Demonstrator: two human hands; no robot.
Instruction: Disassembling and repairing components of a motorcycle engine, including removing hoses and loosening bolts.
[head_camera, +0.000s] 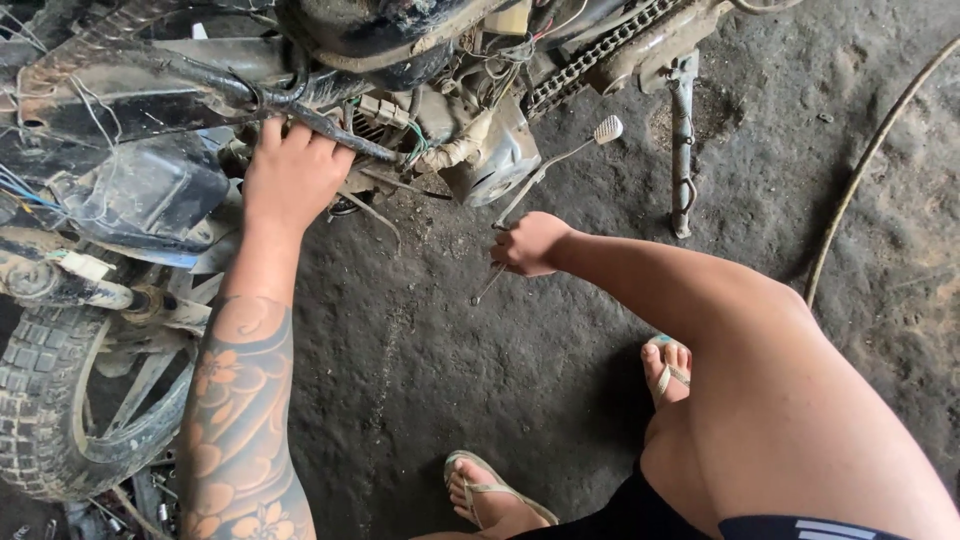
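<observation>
My left hand (290, 175) grips the dirty black motorcycle frame tube (340, 135); my right hand (530, 243), nearer me, holds a thin metal tool (487, 285) angled near-left.

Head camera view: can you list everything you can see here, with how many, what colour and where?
motorbike: one, black and dirty, upper left
tyre: one, black, lower left
chain: one, rusty grey, top centre
kick lever: one, silver, centre
stand: one, grey, upper right
hose: one, tan, right, on the floor
floor: dark grey, dusty
tool: one, thin metal, in the right hand
sandals: two, pale, bottom centre
left hand: on the motorbike frame
right hand: centre, closed on the tool
</observation>
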